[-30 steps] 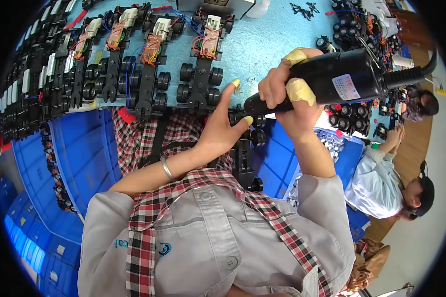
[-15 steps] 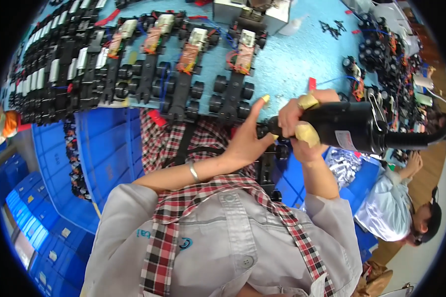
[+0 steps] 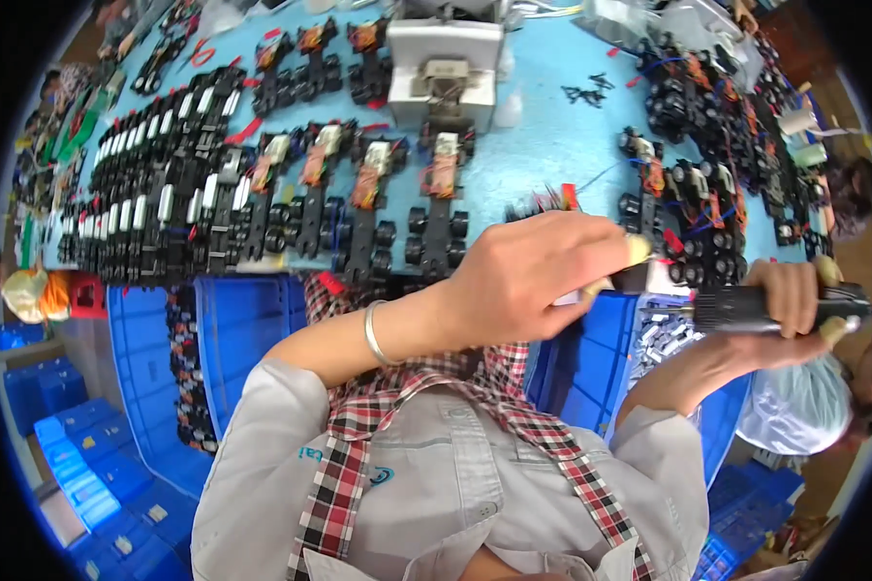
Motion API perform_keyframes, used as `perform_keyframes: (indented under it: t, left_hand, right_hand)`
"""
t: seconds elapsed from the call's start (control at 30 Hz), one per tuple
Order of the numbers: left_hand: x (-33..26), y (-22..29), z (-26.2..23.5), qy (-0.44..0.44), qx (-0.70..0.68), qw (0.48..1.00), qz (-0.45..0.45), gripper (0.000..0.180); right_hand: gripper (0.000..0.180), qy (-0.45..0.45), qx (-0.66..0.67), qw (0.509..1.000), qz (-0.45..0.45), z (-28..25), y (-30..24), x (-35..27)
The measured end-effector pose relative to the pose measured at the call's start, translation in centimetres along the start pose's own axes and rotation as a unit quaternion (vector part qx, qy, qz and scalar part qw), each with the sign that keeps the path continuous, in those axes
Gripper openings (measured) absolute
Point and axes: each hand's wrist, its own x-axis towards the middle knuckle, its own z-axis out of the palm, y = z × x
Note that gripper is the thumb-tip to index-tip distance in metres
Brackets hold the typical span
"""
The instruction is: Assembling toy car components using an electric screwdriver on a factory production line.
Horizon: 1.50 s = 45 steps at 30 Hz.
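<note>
My right hand [image 3: 794, 305], with yellow coverings on its fingertips, is wrapped round a black electric screwdriver [image 3: 722, 310] at the right, its bit pointing left. My left hand [image 3: 547, 266] is out in front of my body at the table's near edge, its fingers curled together. A pale bit shows under those fingers, but what they hold, if anything, is hidden. Several black toy car chassis [image 3: 441, 218] with wheels and orange-wrapped parts stand in a row left of my left hand.
A white and grey box-like fixture [image 3: 446, 73] stands at the back. More chassis fill the left side, and wired chassis [image 3: 693, 107] pile up at the right. Blue bins [image 3: 252, 339] sit below the edge, one holding silvery parts [image 3: 664, 339]. Another person in a pale cap [image 3: 794, 407] is at the right.
My right hand has carried the screwdriver right, away from the chassis at the table's edge. My left hand has moved right and its spread fingers have closed. The view has shifted too.
</note>
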Motion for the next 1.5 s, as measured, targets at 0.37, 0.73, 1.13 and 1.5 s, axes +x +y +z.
perform_keyframes:
  t: [0.37, 0.73, 1.13, 1.5]
  left_hand:
    - [0.2, -1.6, 4.9, -0.257, 0.205, 0.944, -0.008, 0.047]
    - [7.0, -7.1, 18.3, -0.309, 0.399, 0.862, 0.045, 0.031]
    - [7.2, 2.2, -9.8, 0.108, -0.031, 0.990, -0.079, 0.044]
    - [-7.3, -4.9, -7.2, 0.072, -0.352, 0.759, -0.543, 0.038]
  right_hand:
    - [0.038, 0.262, -0.209, 0.934, 0.124, -8.7, -5.4, -10.7]
    - [0.048, 0.177, -0.302, 0.928, 0.124, -6.5, -4.2, -12.1]
    - [0.038, -0.029, -0.251, 0.968, 0.014, -1.6, -1.9, -0.5]
    - [0.014, -0.107, -0.334, 0.937, 0.012, -1.1, 25.9, 10.1]
